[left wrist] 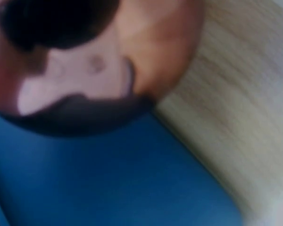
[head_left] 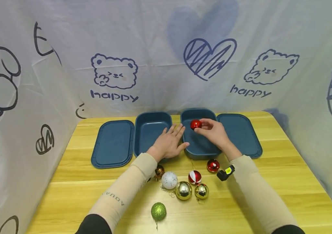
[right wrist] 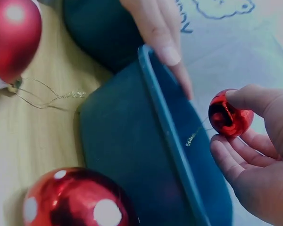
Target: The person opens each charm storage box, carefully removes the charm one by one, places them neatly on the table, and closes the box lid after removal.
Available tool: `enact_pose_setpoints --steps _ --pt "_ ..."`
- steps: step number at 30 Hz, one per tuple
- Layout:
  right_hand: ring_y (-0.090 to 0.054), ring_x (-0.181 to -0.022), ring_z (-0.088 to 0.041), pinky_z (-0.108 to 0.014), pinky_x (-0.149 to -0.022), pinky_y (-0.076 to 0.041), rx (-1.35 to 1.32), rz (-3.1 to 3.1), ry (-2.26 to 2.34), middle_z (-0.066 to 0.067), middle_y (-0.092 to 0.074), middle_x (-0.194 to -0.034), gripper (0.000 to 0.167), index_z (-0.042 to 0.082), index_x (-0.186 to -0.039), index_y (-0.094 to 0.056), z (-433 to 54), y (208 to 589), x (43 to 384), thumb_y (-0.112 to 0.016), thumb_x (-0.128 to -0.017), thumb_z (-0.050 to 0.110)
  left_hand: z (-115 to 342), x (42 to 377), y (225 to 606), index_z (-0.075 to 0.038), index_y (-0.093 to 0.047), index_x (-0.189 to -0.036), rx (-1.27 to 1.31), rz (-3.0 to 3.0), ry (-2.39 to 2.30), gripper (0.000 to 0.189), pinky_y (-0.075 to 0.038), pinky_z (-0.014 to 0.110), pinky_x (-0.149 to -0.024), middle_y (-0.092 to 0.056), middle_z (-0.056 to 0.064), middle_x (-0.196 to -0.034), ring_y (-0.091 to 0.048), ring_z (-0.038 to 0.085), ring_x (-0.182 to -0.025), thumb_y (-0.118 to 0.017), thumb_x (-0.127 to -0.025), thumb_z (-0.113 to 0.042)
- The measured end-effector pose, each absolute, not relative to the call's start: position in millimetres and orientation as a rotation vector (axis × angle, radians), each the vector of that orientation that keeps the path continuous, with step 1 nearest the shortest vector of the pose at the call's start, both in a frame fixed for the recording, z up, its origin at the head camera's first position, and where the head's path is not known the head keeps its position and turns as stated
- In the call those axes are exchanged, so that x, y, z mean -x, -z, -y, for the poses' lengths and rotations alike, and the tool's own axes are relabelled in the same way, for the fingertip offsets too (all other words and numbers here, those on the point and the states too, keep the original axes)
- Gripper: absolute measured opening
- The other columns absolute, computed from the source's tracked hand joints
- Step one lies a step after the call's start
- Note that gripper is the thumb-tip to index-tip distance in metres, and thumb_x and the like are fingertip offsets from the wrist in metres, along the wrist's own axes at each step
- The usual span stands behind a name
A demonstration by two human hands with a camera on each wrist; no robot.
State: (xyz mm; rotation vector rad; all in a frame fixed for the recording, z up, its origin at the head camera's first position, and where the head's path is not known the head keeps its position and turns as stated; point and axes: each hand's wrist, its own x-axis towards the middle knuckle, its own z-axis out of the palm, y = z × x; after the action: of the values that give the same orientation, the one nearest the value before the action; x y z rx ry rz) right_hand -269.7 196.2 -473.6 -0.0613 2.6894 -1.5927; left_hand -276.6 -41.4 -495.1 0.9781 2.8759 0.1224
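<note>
My right hand [head_left: 214, 132] pinches a shiny red ball ornament [head_left: 195, 124] between thumb and fingers, over the right blue bin [head_left: 201, 144]. In the right wrist view a gold string hangs from that red ball [right wrist: 230, 115] beside the bin's rim. My left hand [head_left: 168, 143], fingers straight and spread, lies between the left blue bin [head_left: 146, 131] and the right one, its fingertips at the right bin's rim. Close in front of the left wrist view is a bronze ball ornament [left wrist: 172, 61], with blurred blue plastic under it.
Blue lids lie left [head_left: 113, 143] and right [head_left: 239, 135] of the bins. Nearer me are a white speckled ball [head_left: 169, 180], gold balls [head_left: 183, 190], a red-and-white striped ball [head_left: 194, 177], a red dotted ball [head_left: 213, 165] and a green glitter ball [head_left: 158, 211].
</note>
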Motion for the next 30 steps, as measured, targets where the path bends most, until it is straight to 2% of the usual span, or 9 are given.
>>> enact_pose_setpoints --steps 2,5,10,18,24,30 --pt "-0.066 -0.126 -0.034 -0.046 -0.104 -0.058 0.078 -2.69 1.593 -0.017 -0.067 -0.14 0.061 0.008 -0.146 -0.061 -201 470 261 -0.081 -0.094 0.034 41 277 495 -0.013 -0.012 -0.171 -0.98 -2.872 -0.124 0.083 -0.022 0.059 -0.131 -0.009 0.008 -0.179 -0.011 0.035 -0.166 -0.022 -0.109 -0.067" --pt "-0.066 -0.125 -0.032 -0.033 -0.097 -0.059 0.106 -2.688 1.599 -0.016 -0.067 -0.14 0.061 0.009 -0.146 -0.062 -209 466 248 -0.082 -0.094 0.035 40 277 494 -0.012 -0.012 -0.171 -0.987 -2.87 -0.12 0.084 -0.022 0.059 -0.131 -0.009 0.008 -0.179 -0.012 0.035 -0.165 -0.022 -0.109 -0.068" --pt "-0.069 -0.115 -0.025 -0.016 -0.085 -0.057 0.151 -2.661 1.634 -0.016 -0.068 -0.137 0.06 0.009 -0.144 -0.063 -218 463 227 -0.082 -0.094 0.034 41 276 492 -0.012 -0.012 -0.171 -0.987 -2.864 -0.101 0.084 -0.017 0.058 -0.132 -0.009 0.009 -0.179 -0.012 0.036 -0.165 -0.023 -0.109 -0.067" --pt "-0.069 -0.103 -0.004 -0.013 -0.088 -0.057 0.17 -2.585 1.729 -0.02 -0.068 -0.133 0.058 0.005 -0.142 -0.062 -231 465 198 -0.084 -0.093 0.027 43 278 490 -0.009 -0.013 -0.17 -1.029 -2.863 -0.109 0.082 -0.009 0.05 -0.135 -0.01 0.012 -0.178 -0.011 0.037 -0.165 -0.025 -0.111 -0.064" --pt "-0.07 -0.102 -0.001 -0.013 -0.09 -0.057 0.168 -2.549 1.806 -0.024 -0.068 -0.13 0.055 0.002 -0.141 -0.063 -242 474 176 -0.083 -0.093 0.019 45 278 491 -0.008 -0.015 -0.17 -1.045 -2.863 -0.131 0.082 -0.01 0.05 -0.135 -0.012 0.014 -0.178 -0.012 0.038 -0.165 -0.027 -0.111 -0.063" --pt "-0.07 -0.104 -0.002 -0.015 -0.092 -0.057 0.191 -2.565 1.801 -0.021 -0.069 -0.13 0.054 0.003 -0.141 -0.064 -251 483 158 -0.084 -0.093 0.018 42 278 491 -0.006 -0.018 -0.17 -1.055 -2.866 -0.166 0.081 -0.011 0.05 -0.135 -0.014 0.015 -0.177 -0.013 0.039 -0.165 -0.029 -0.111 -0.062"
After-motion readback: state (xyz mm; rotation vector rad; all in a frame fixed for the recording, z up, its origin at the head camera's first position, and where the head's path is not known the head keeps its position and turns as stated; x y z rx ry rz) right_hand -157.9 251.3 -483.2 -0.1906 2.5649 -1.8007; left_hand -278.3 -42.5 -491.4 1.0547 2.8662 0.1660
